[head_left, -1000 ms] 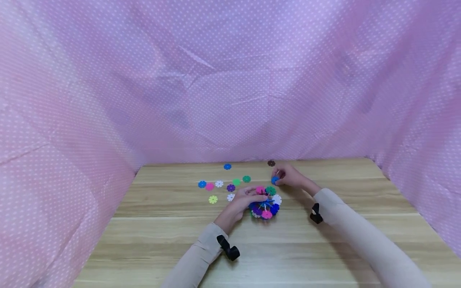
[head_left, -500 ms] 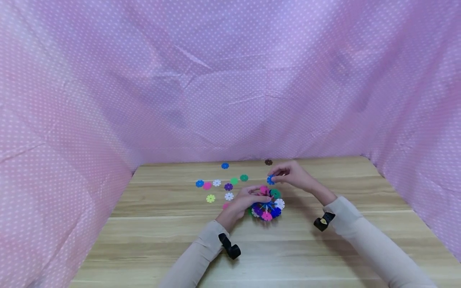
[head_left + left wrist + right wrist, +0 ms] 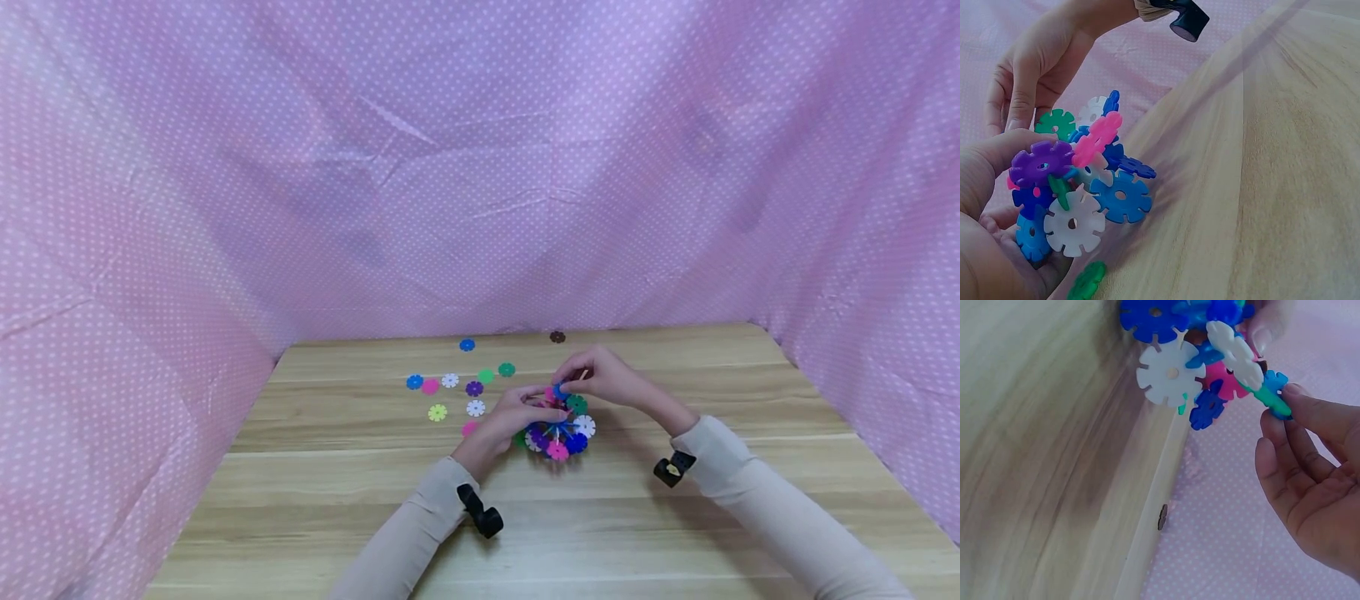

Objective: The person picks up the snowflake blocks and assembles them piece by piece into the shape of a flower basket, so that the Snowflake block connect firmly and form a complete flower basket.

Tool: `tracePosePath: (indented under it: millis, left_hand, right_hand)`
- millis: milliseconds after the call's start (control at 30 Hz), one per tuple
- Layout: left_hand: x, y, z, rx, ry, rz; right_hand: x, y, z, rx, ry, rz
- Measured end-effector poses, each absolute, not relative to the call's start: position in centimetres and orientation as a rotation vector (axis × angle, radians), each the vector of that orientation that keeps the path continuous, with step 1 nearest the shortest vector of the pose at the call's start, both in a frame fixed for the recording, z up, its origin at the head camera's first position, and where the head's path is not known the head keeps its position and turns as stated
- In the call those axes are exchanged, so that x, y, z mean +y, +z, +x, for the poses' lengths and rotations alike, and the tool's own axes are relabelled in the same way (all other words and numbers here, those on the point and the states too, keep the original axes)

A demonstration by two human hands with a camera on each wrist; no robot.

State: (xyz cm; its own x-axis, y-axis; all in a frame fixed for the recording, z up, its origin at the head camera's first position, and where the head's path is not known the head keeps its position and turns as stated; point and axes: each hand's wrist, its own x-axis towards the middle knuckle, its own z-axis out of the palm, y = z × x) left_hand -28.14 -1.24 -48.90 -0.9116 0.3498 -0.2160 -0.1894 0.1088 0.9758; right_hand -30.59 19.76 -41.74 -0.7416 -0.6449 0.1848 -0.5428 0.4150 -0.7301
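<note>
My left hand (image 3: 512, 419) grips a cluster of interlocked snowflake discs (image 3: 557, 450), with purple, white, pink, green and several blue pieces slotted together at angles. In the left wrist view, the thumb lies along the purple disc (image 3: 1042, 165) and the other fingers curl beneath the white disc (image 3: 1074, 224). My right hand (image 3: 603, 379) pinches a blue disc (image 3: 1276, 381) between thumb and fingertips, right at the cluster's far edge. A green disc (image 3: 1269, 399) overlaps it in the right wrist view. The left fingertips are partly hidden behind the cluster.
Loose discs lie on the wooden table (image 3: 315, 517) left of the hands, among them a yellow disc (image 3: 437, 412), a purple disc (image 3: 474, 388) and a white disc (image 3: 476, 407). A brown disc (image 3: 557, 337) lies near the far edge, before a pink dotted curtain (image 3: 480, 208).
My right hand has brought the blue disc from beyond the cluster toward me, up against its far side. The left hand keeps holding the cluster in nearly the same place.
</note>
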Motion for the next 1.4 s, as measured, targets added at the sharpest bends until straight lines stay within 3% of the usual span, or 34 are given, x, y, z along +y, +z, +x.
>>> tracePosePath:
  millis: [900,1400]
  left_hand:
    - [-0.7,-49.1,-27.6,1.997,1.956,0.117]
    - [-1.3,-48.2,-27.6,2.004,1.761,0.154]
  right_hand:
    - [18.8,-42.5,-30.0,2.544,-1.225,-1.108]
    - [17.4,-42.4,-29.7,2.478,-1.081,-1.257]
